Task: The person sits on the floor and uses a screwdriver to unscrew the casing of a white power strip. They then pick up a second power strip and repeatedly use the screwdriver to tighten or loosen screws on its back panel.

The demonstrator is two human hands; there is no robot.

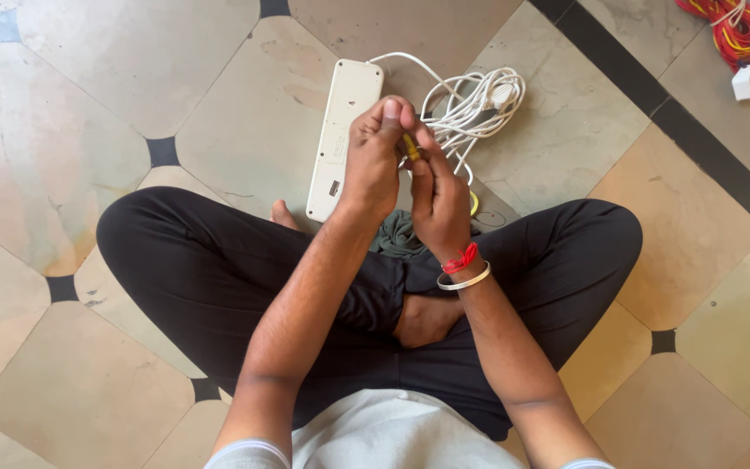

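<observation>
Both hands, left hand (373, 161) and right hand (437, 195), pinch one small yellow piece (411, 146). A white power strip (345, 122) lies just beyond them on the floor (71, 130).

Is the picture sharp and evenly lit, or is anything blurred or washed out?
Head view: soft, even daylight, no hard shadows; the left hand and right hand look sharp; the white power strip is bright but not washed out; floor tile lines bend slightly toward the edges.

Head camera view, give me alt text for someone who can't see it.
Both hands, left hand and right hand, pinch a small yellow piece above a white power strip with its coiled white cord. The person sits cross-legged on a tiled floor.
</observation>
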